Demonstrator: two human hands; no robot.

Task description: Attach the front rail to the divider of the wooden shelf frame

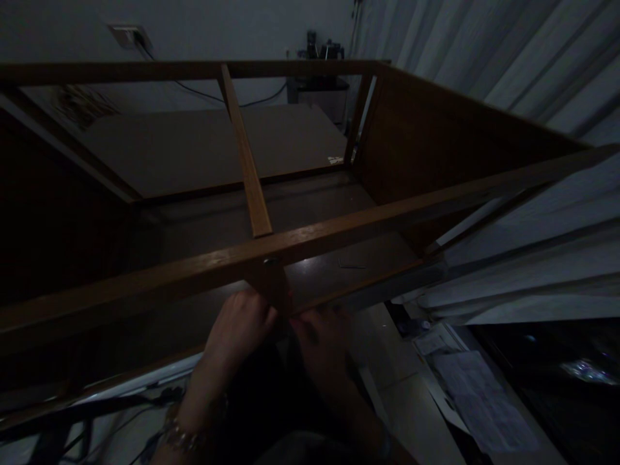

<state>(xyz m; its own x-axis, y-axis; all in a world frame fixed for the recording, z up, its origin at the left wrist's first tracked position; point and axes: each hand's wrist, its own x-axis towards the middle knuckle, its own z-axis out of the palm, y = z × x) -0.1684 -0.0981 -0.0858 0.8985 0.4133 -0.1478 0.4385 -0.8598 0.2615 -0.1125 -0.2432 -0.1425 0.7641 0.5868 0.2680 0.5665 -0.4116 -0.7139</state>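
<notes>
A brown wooden frame (368, 223) stands before me, with a short upright (267, 281) under its front rail. Against the left side of that upright, my left hand (242, 323) is closed, its fingers partly behind the wood. My right hand (322, 332) is closed low beside the upright, at the lower rail; whatever its fingertips pinch is too dark to make out. A round metal fitting (271, 261) shows on the front rail above my hands. An L-shaped hex key (352, 265) lies on the bottom panel (314, 271), to the right of the upright.
A crossbar (245, 155) joins the front and back rails. Side panels close both ends, and a pale curtain (513, 77) hangs at the right. Papers (479, 394) lie on the lower right. A cable (198, 92) runs from the wall socket (128, 37) behind the frame.
</notes>
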